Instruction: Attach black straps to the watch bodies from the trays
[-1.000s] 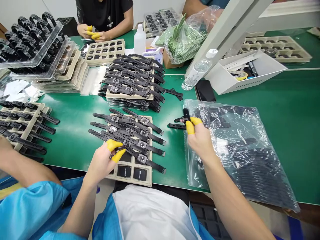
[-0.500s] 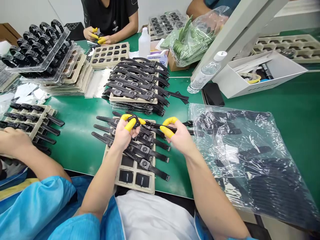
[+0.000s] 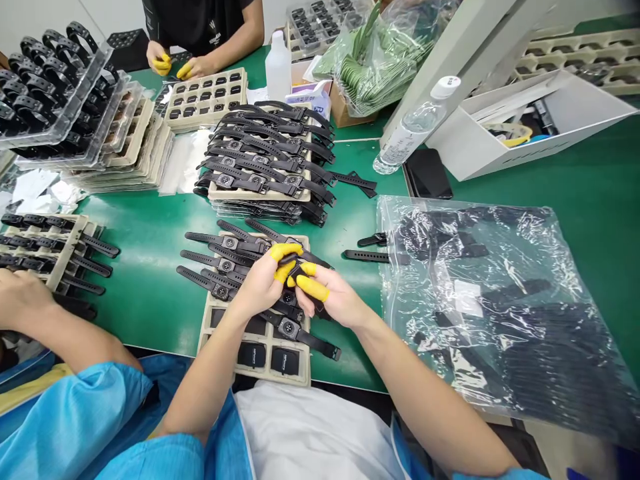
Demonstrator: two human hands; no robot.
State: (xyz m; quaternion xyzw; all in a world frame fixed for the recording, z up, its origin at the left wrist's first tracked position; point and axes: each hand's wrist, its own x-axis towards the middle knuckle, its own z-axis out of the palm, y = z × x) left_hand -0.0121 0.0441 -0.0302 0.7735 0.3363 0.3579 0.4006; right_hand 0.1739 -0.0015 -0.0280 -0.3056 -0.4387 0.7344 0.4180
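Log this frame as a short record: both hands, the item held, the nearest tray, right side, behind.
Left hand: yellow finger covers, gripping the item
Right hand: yellow finger covers, gripping the same item
Item held: small black watch piece, partly hidden by fingers
Nearest tray: beige compartment tray, black-strapped watches laid across it
Right side: clear plastic bag containing black straps
Behind: stacked trays topped with more watches

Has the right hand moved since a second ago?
Yes: left, away from the plastic bag. The right hand went from the bag's left edge to the right side of the near tray, beside the left hand.
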